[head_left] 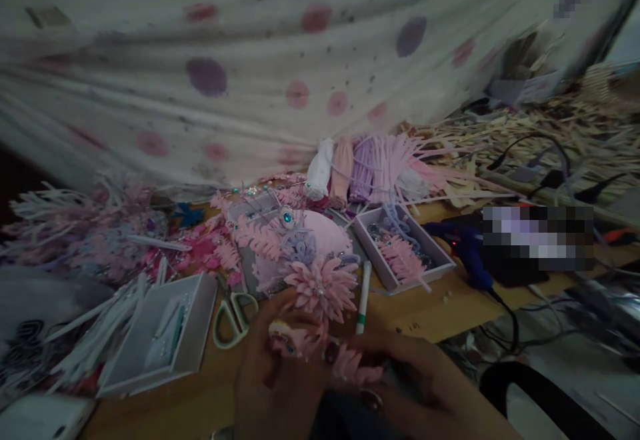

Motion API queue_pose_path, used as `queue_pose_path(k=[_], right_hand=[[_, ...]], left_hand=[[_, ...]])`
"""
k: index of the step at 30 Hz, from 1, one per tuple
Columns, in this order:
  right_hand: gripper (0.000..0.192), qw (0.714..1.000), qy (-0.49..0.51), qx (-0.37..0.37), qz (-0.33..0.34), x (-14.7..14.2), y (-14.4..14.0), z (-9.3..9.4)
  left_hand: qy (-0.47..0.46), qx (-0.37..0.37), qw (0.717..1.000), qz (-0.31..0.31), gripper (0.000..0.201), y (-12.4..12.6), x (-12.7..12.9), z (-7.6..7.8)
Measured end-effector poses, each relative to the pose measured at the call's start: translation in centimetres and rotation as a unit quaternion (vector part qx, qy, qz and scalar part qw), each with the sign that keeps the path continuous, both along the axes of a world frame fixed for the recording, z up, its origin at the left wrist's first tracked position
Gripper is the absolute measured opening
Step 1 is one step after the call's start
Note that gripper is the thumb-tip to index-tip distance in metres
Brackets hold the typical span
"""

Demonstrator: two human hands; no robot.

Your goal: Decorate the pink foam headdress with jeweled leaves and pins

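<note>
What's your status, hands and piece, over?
Left hand and right hand both grip a pink flower piece. Scissors and a white pen lie just beyond, touching neither hand.

Two bare hands: left hand [273,387], right hand [400,387]. Dark-polished nails seen at six o'clock, possibly maroon; no sleeves visible.

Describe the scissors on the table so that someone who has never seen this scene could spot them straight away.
Start at the wooden table and the two hands at its near edge. Just beyond the left hand, between the open white box and the big pink flower, lie the scissors. Their pale green loop handles are the only ones among pink and white craft pieces.
</note>
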State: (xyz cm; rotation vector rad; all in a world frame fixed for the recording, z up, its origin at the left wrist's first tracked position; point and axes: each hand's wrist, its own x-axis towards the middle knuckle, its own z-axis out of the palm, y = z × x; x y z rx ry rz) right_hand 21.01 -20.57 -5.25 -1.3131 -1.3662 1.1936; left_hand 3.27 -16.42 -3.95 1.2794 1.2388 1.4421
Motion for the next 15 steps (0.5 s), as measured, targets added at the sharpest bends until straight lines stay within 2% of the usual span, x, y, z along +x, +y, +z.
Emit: queue_pose_path(k=[2,4,6,8,11,13,15], right_hand=[[0.036,0.999,-0.001,-0.004,0.032,0.3,0.7,0.1],[0.037,0.998,-0.005,-0.004,0.060,0.8,1.3,0.0],[0.038,0.998,0.002,-0.007,0.060,1.5,1.5,-0.3],[0.038,0.999,0.020,-0.021,0.022,2.2,1.3,-0.7],[0.034,0.996,0.033,-0.012,-0.077,3.1,0.7,-1.3],[0.029,0.991,0.007,0.012,-0.135,3.6,0.4,-1.7],[0.025,0.985,-0.038,0.044,-0.162,3.9,0.3,-1.9]], left_hand=[[-0.077,-0.060,0.995,0.020,0.048,0.7,-0.3,0.3],[-0.107,-0.101,0.988,0.046,0.054,1.4,-0.6,0.6],[-0.120,-0.116,0.983,0.070,0.056,1.8,-0.8,0.9],[-0.132,-0.115,0.980,0.090,0.058,2.2,-1.1,0.9],[-0.140,-0.108,0.979,0.104,0.060,2.4,-1.1,0.8],[-0.147,-0.108,0.978,0.099,0.058,2.4,-1.3,0.9],[-0.152,-0.101,0.979,0.096,0.053,2.5,-2.0,1.4]])
